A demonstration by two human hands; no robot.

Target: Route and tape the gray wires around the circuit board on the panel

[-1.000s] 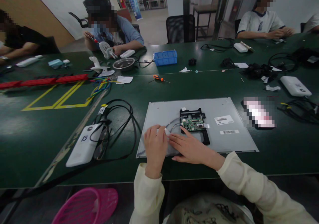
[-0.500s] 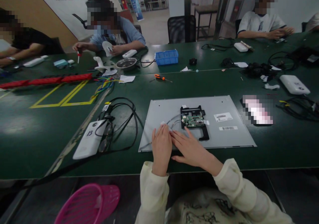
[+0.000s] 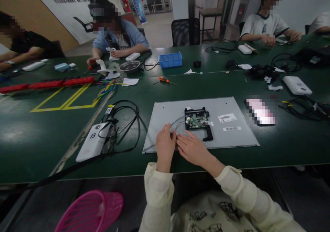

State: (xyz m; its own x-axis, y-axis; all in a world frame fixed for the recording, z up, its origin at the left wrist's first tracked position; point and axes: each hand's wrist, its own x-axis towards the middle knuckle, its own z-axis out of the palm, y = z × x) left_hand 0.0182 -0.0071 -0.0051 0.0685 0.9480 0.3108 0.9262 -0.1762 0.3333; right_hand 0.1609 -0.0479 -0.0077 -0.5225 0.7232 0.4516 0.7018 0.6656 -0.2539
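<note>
On head cam, the grey panel (image 3: 167, 114) is laid flat on the table (image 3: 227, 87). The left hand (image 3: 165, 144) is curled by some thin cables (image 3: 178, 119), the right hand (image 3: 194, 148) is held beside it, fingers stretched; whether anything's pinched can't be told tbh.

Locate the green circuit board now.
In the head view, right of centre, the green circuit board sits on the black bracket atop the grey panel, beyond the right hand.

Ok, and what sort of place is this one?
Probably an electronics assembly or repair workroom: a circuit board sits on a grey panel, and an orange-handled screwdriver lies beyond it on the long green table.
</note>
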